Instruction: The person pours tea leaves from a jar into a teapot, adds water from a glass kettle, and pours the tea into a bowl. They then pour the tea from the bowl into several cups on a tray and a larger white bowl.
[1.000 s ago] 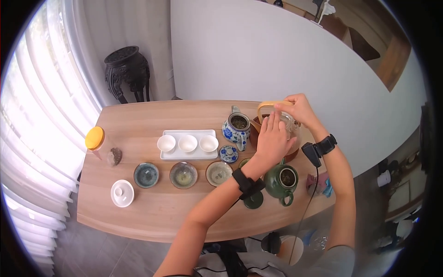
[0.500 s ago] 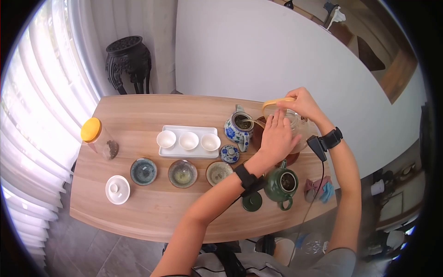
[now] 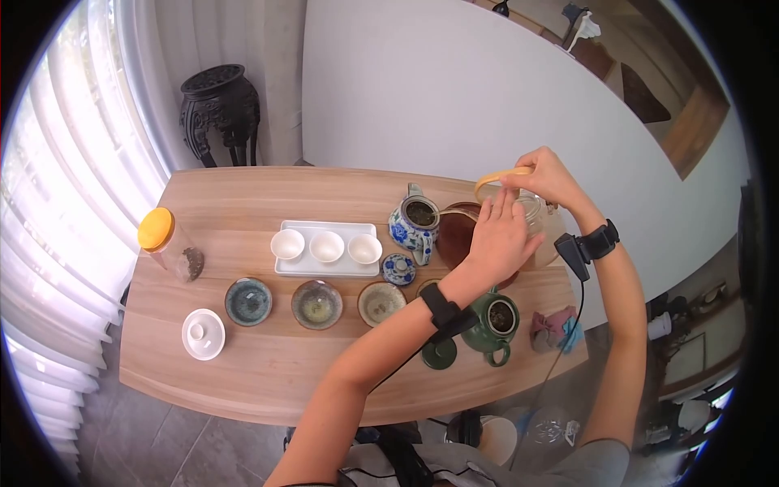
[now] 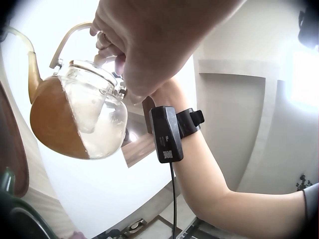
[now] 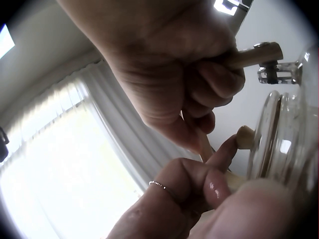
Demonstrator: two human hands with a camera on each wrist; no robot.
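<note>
My right hand (image 3: pixel 548 178) grips the yellowish handle (image 3: pixel 491 180) of a glass teapot (image 4: pixel 102 129) holding brown tea. The teapot is tilted, its long spout (image 4: pixel 34 74) directed left; in the head view the spout's end is close to the rim of a blue-and-white teapot (image 3: pixel 414 235) with dark leaves inside. My left hand (image 3: pixel 501 235) lies over the lid with straight fingers, and one finger touches the lid's pale knob (image 5: pixel 244 138). Below is a reddish-brown round tray (image 3: pixel 458 235), partly hidden by that hand. The blue-and-white lid (image 3: pixel 398 269) sits beside its pot.
Near the left forearm are an uncovered green teapot (image 3: pixel 485 329) and its lid (image 3: pixel 439 354). A white tray (image 3: pixel 324 269) bears three cups. Several glazed bowls (image 3: pixel 316 305), a white lidded bowl (image 3: pixel 203 334), a yellow-capped jar (image 3: pixel 162 231) and bunched cloths (image 3: pixel 554 330) share the table.
The glass teapot's spout first reached left over the blue-and-white teapot's opening, then drew back right. Both hands moved right with the glass teapot. The head view shifted slightly.
</note>
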